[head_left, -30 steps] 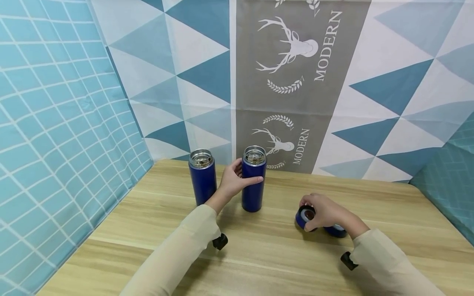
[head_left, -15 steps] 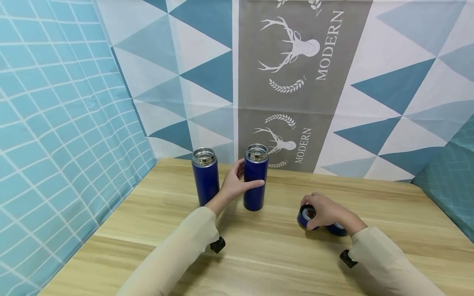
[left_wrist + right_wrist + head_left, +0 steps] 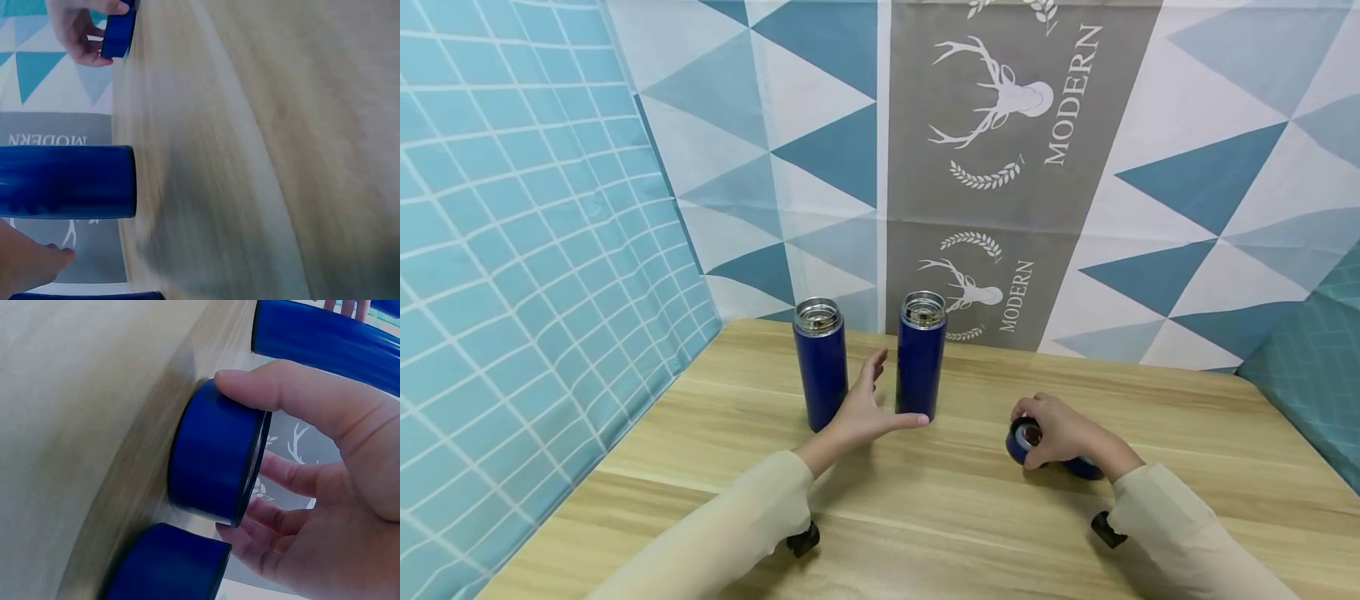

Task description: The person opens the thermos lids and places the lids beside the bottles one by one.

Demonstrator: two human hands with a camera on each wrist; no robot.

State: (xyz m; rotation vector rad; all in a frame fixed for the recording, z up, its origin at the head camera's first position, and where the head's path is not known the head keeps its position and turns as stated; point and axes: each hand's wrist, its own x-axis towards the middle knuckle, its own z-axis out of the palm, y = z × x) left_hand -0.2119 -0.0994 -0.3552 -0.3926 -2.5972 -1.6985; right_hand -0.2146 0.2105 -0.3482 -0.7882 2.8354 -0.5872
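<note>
Two dark blue vacuum flasks without lids stand upright, showing steel mouths: a left flask (image 3: 822,375) and a right flask (image 3: 921,358). My left hand (image 3: 856,414) is between them, thumb and fingers spread apart, holding nothing. Its thumb reaches across in front of the right flask's base; in the left wrist view a gap shows between the fingers and the flask (image 3: 69,181). To the right, my right hand (image 3: 1060,429) grips a blue flask lid (image 3: 212,450) by its side, thumb on one side and fingers on the other. A second lid (image 3: 172,565) lies beside it, partly under the hand.
A light wooden table (image 3: 925,517) carries everything. Behind it rises a patterned wall covering (image 3: 820,167) with triangles and deer heads, and a blue tiled side wall (image 3: 512,250) borders the left. Black wrist cameras show under both sleeves.
My left hand has let go of the right flask and moved down and toward me, fingers spreading. The right hand keeps its grip on the lid in about the same place.
</note>
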